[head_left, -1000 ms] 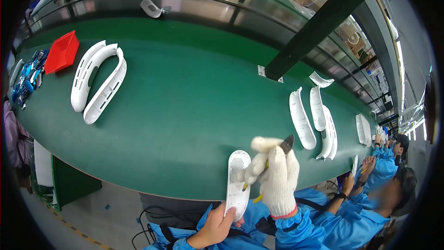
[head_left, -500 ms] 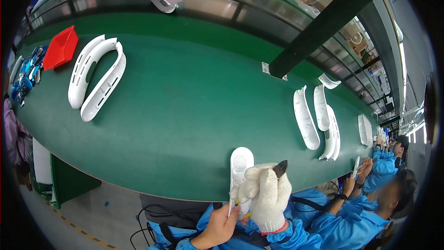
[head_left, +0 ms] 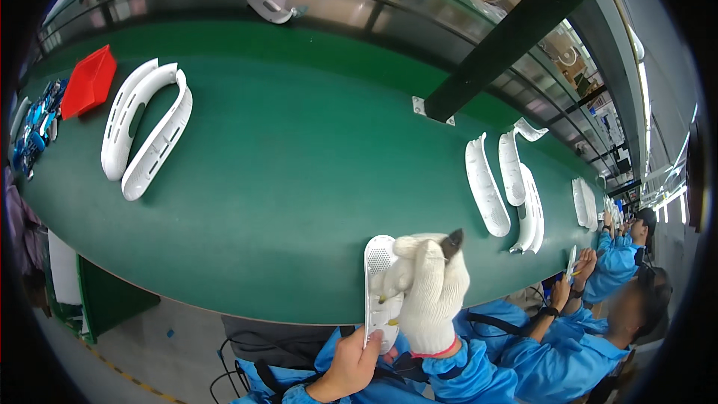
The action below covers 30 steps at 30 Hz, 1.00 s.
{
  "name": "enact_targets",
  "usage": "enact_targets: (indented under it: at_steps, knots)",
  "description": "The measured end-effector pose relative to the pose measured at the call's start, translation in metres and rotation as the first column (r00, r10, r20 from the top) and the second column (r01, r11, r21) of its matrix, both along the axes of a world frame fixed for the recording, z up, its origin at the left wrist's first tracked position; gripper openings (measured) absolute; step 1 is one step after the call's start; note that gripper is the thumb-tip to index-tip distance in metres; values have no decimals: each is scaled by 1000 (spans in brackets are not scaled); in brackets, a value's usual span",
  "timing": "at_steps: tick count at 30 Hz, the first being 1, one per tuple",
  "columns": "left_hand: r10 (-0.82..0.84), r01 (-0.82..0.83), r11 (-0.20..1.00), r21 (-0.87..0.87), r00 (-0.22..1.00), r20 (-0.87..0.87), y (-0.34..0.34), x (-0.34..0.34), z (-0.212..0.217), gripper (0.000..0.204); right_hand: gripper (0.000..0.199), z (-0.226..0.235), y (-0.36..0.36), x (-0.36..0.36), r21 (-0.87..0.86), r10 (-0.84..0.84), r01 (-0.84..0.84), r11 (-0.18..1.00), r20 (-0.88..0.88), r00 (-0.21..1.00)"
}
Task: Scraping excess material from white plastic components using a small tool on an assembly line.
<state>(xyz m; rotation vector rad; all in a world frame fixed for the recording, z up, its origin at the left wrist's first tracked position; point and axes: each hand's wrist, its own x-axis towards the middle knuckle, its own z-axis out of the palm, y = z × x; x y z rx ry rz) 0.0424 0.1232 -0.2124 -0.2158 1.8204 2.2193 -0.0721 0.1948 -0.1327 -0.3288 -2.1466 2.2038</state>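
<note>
My bare left hand (head_left: 350,363) grips the lower end of a white plastic shell (head_left: 381,251), a long piece with a rounded, perforated far end, held at the table's near edge. Over the shell's right side is my right hand (head_left: 432,295) in a white knitted glove, fingers closed. A dark tool end (head_left: 452,243) sticks out at the top of the glove, and a bit of yellow shows below it against the shell. The glove hides the rest of that tool, so its kind cannot be made out.
Curved white shells lie on the green table (head_left: 299,179): a pair (head_left: 153,131) at left, several (head_left: 488,187) at right. A red bin (head_left: 88,82) stands beside a pile of blue pieces (head_left: 37,127). A dark post (head_left: 508,45) rises at the back. A co-worker (head_left: 576,344) in blue works close at right.
My gloved right hand has moved up a little along the shell, uncovering more of its lower part. The whole view has shifted slightly. My left hand keeps its grip.
</note>
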Motion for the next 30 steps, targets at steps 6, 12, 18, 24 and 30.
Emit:
enact_targets:
  at_steps: [6,12,18,24,30]
  knots:
    - [-90,53,969,242,985,145,5,5,-13,28,26,2,33,13,-57,212,-206,977,153,965]
    - [-4,-36,971,237,987,163,6,3,-1,29,24,6,30,15,84,227,-247,965,200,953]
    - [-46,13,981,195,985,163,1,3,3,28,27,4,22,17,141,121,-146,979,169,978]
    - [-74,60,988,141,992,101,5,4,-16,23,27,5,5,14,125,36,-54,991,142,989]
    - [83,-98,987,-129,989,-120,-17,3,39,30,38,30,63,-2,-252,140,-151,956,-61,988]
